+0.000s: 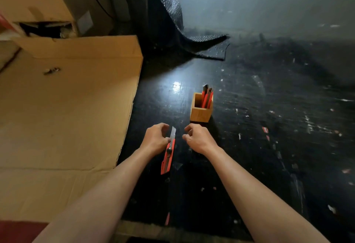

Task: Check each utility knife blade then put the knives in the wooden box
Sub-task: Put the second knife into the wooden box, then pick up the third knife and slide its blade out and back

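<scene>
My left hand (156, 139) grips a red utility knife (168, 158) near its front end, and the grey blade sticks out past my fingers towards the wooden box. The knife's red body angles back towards me above the black table. My right hand (197, 139) hovers just right of the blade with its fingers curled and holds nothing. A small open wooden box (199, 115) stands upright just beyond my right hand. Two red knives (207, 97) stand inside it, leaning on its right wall.
The black table top (259, 137) is scuffed and speckled with scraps. A large flat sheet of cardboard (67, 108) covers the left side. Cardboard boxes (38, 3) stand at the back left, and a dark textured mat (192, 37) curls down at the back.
</scene>
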A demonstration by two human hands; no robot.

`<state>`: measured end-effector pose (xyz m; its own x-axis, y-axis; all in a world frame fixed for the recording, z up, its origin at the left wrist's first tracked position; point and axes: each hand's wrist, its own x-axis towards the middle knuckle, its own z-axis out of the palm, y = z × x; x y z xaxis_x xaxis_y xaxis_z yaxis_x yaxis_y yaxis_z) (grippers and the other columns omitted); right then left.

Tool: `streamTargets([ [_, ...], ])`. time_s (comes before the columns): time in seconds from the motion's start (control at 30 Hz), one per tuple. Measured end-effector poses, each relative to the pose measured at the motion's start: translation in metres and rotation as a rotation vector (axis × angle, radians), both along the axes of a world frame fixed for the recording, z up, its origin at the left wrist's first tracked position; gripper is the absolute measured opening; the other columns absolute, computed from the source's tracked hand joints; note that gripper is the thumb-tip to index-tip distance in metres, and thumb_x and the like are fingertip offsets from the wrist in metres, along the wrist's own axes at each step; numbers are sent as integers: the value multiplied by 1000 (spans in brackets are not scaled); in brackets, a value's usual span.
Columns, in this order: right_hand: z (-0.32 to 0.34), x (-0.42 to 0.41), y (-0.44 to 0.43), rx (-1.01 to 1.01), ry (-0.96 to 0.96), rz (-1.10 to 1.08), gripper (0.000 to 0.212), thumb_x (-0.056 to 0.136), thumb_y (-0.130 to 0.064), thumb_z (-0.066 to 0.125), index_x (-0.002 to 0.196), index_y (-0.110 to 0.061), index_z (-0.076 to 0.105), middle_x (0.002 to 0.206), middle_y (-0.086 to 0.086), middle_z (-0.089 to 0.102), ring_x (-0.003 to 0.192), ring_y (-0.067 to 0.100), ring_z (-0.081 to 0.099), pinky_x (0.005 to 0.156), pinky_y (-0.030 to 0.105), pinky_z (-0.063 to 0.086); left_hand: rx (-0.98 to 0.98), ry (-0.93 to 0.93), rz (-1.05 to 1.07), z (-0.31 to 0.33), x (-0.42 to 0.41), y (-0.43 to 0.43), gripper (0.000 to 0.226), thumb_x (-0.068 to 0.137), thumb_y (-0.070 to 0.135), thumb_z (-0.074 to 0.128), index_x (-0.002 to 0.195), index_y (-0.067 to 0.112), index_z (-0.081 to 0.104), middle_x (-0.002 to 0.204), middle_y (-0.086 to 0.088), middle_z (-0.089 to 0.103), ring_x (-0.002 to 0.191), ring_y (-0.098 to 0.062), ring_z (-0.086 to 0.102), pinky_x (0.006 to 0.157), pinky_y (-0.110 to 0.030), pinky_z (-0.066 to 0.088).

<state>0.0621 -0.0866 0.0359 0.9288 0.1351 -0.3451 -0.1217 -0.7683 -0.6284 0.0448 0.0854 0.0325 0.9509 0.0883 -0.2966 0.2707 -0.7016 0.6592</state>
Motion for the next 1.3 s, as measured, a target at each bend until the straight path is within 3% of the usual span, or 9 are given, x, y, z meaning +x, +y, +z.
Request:
streamTargets([
  [0.13, -19, -22, 17, -27, 92, 43, 35, 94, -25, 67, 126, -13, 65, 123, 9, 69, 111, 24, 66, 93, 42, 56, -25, 92, 15, -20, -21, 9, 55, 79, 14, 82, 131, 11, 64, 123, -6, 72, 110, -18, 68, 95, -29, 54],
  [0.27, -35, -39, 28, 9, 203, 54, 18, 96, -21, 65, 112, -15, 71, 103, 3, 72, 89, 14, 68, 81, 37, 59, -72, 150, 24, -36, -36, 13, 51, 79, 11, 83, 127, 9, 67, 118, -5, 74, 107, -17, 70, 89, -25, 53],
  [0.37, -42, -47, 36, 52, 206, 32, 22, 97, -16, 63, 118, -15, 69, 104, 1, 72, 86, 10, 67, 72, 27, 56, -120, 162, 24, -42, -42, 14, 47, 81, 9, 81, 126, 10, 69, 118, -5, 75, 106, -15, 70, 91, -26, 54],
  [0.5, -48, -55, 43, 105, 173, -59, 28, 94, -14, 66, 122, -16, 66, 108, 1, 72, 88, 9, 66, 75, 26, 55, -183, 137, 52, -43, -46, 12, 41, 80, 4, 80, 119, 14, 73, 108, -1, 77, 98, -11, 69, 91, -27, 56],
  [0.6, -48, -60, 42, 191, 191, -116, 30, 92, -12, 69, 122, -17, 66, 107, -2, 72, 88, 5, 67, 72, 20, 54, -292, 165, 157, -45, -51, 13, 46, 82, 0, 78, 125, 12, 69, 100, 4, 73, 92, -9, 71, 82, -24, 58],
  [0.7, -40, -59, 37, 279, 217, -164, 27, 93, -7, 67, 117, -20, 67, 100, -6, 72, 80, 1, 69, 61, 13, 51, -420, 222, 224, -45, -52, 16, 47, 84, -4, 74, 127, 13, 67, 104, 4, 73, 100, -15, 72, 91, -39, 61],
  [0.93, -8, -48, 17, 448, 95, -254, 25, 87, -10, 73, 106, -26, 69, 97, -1, 76, 86, 13, 76, 79, 41, 64, -598, 108, 205, -7, -37, 5, 39, 83, -11, 71, 115, 12, 75, 102, -4, 79, 96, -18, 77, 87, -40, 63],
  [1.3, 100, -14, -35, 696, -179, -232, 26, 94, 1, 63, 118, -9, 63, 101, 13, 76, 89, 23, 77, 80, 44, 64, -764, -54, 68, 99, 9, -38, 40, 84, -11, 72, 121, 6, 71, 108, -10, 79, 100, -25, 77, 85, -35, 62],
])
